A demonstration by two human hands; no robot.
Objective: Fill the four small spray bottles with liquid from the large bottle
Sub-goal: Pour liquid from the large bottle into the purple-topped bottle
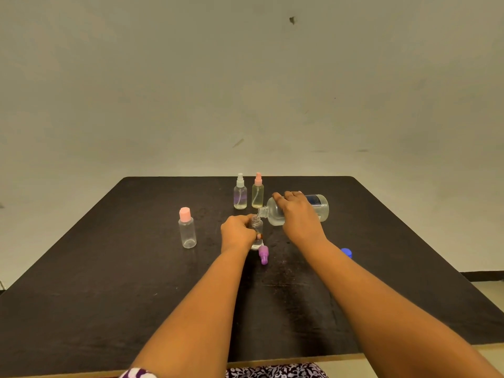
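Observation:
My right hand (298, 214) grips the large clear bottle (321, 207), tipped on its side with its open neck over the mouth of a small open bottle (257, 227). My left hand (237, 232) holds that small bottle upright on the black table (109, 282). Its purple spray top (263, 255) lies on the table just in front. Two capped spray bottles stand behind: one with a white top (240, 192), one with a pink top (258, 191). Both hold liquid. A small bottle with a pink cap (187, 228) stands to the left and looks empty.
A blue cap (347, 252) lies on the table to the right of my right forearm. A plain wall rises behind the table's far edge. The table's near edge is at the bottom of the view, above patterned fabric on my lap.

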